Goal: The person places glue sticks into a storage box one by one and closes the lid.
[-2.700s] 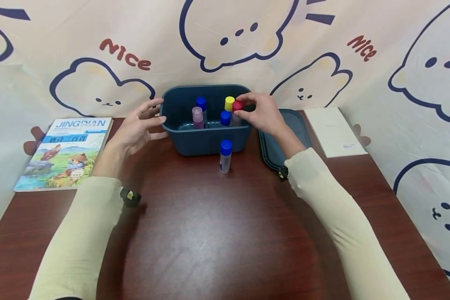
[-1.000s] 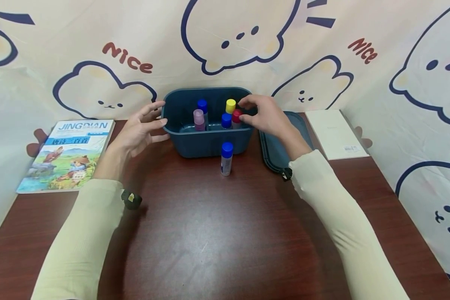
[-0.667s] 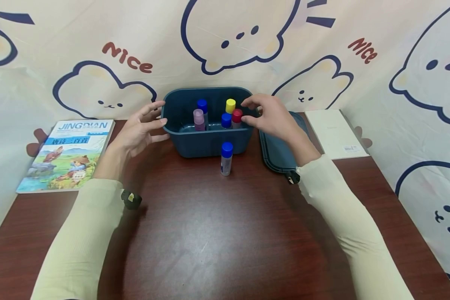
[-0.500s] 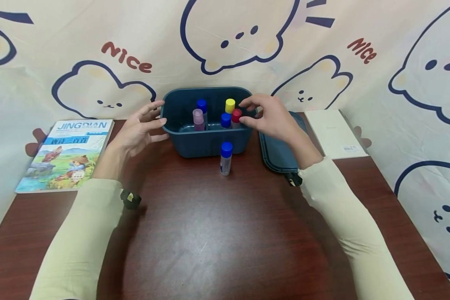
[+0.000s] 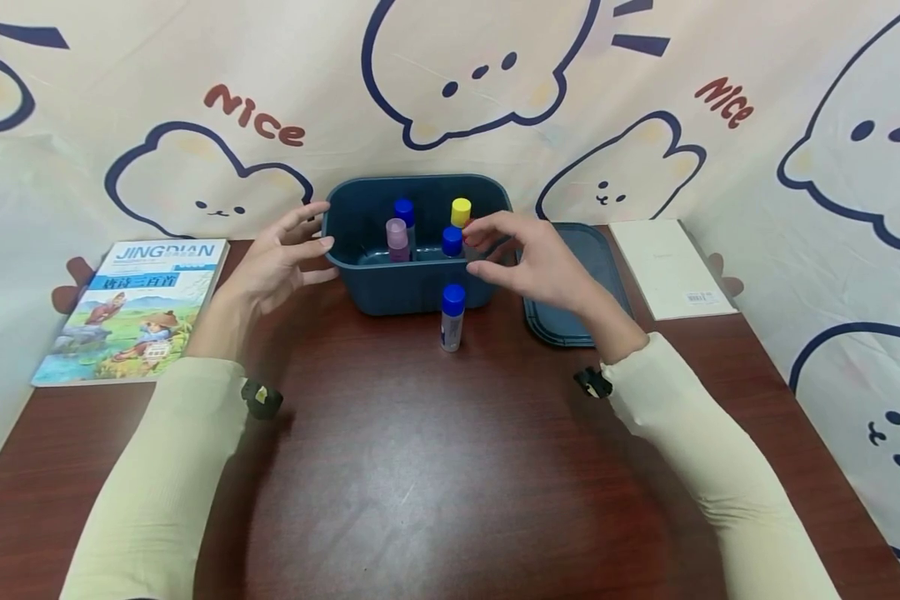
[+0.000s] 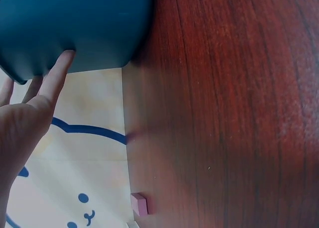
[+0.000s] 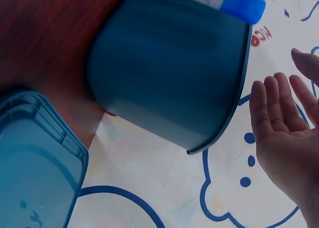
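A dark blue bin stands at the back of the table. Glue sticks stand in it: two with blue caps, one yellow, one purple. A red-capped stick is hidden behind my right fingers. Another blue-capped glue stick stands on the table in front of the bin. My left hand is open, its straight fingers touching the bin's left wall. My right hand is open and holds nothing, hovering at the bin's front right corner.
The bin's blue lid lies flat to the right of the bin. A picture book lies at the left edge and a white notebook at the right. A printed cloth forms the back wall.
My right hand let go of the red-capped stick in the bin and drew back toward me, down to the bin's front right corner. The left hand stayed at the bin's wall.
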`<state>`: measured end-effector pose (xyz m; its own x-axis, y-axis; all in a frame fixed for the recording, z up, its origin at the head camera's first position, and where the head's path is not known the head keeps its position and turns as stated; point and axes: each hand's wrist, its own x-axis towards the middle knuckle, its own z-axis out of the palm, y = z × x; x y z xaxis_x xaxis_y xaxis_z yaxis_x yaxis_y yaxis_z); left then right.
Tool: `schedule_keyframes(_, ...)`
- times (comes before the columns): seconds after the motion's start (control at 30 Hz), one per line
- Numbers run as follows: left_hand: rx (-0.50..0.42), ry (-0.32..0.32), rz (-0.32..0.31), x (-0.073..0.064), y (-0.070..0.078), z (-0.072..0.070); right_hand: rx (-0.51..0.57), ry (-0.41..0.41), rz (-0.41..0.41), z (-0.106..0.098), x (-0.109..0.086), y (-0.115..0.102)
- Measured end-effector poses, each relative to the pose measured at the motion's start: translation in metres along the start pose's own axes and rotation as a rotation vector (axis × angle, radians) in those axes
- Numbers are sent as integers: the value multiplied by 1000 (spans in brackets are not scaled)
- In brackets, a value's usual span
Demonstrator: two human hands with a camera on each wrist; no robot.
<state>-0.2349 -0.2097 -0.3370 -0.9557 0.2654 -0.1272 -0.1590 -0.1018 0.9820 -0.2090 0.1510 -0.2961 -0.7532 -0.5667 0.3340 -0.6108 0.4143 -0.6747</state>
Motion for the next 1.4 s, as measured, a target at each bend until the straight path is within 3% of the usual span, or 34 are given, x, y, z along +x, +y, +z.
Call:
schedule_keyframes(0.27,-3,3,-4,0,0,0,78,-59,-38,14,-12,5)
schedule_keyframes(0.83,-27,5,-2,2,-1,-2,161,-152,144,42,-19,18)
schedule_keyframes(1.4,-26,-9,-3,3,-2,-1,155,-87,103,54,-18,22)
